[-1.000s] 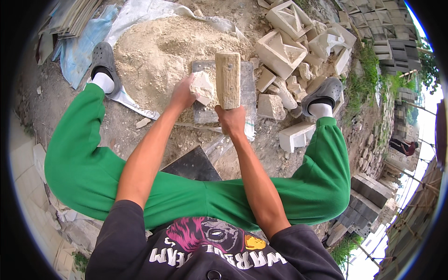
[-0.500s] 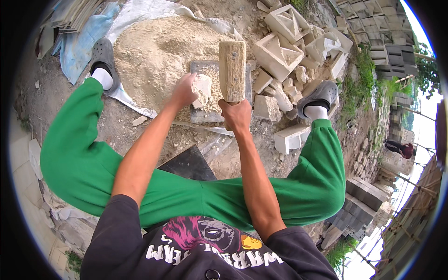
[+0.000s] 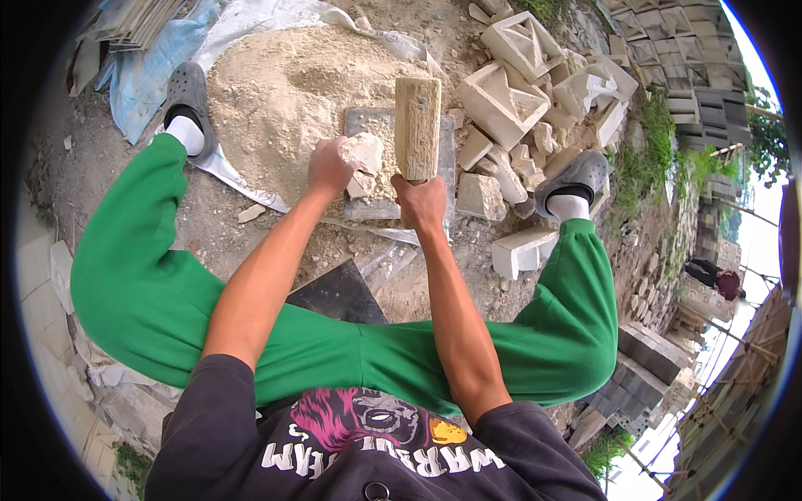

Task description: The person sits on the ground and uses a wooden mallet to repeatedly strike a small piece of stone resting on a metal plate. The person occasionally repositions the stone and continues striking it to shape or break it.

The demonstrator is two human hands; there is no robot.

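My right hand (image 3: 421, 200) is closed round the handle of a wooden mallet (image 3: 417, 125), whose worn block head points away from me over the grey slab (image 3: 386, 209). With my left hand (image 3: 329, 167) I grip a pale chunk of broken block (image 3: 364, 152) at the slab's left side. A smaller broken piece (image 3: 360, 184) lies just below that chunk, beside my fingers. Crushed pale crumbs cover part of the slab. Some of the slab is hidden behind the mallet head.
A heap of pale powder (image 3: 276, 92) spreads on a white sheet (image 3: 251, 188) to the left. Broken hollow blocks (image 3: 504, 104) pile up on the right, near my right shoe (image 3: 576, 179). A dark board (image 3: 338, 294) lies between my legs. Another person (image 3: 714, 277) is far right.
My left hand has lifted the pale chunk slightly and shifted it right, uncovering more of the smaller piece. The mallet stays almost in place, its head a little lower in view.
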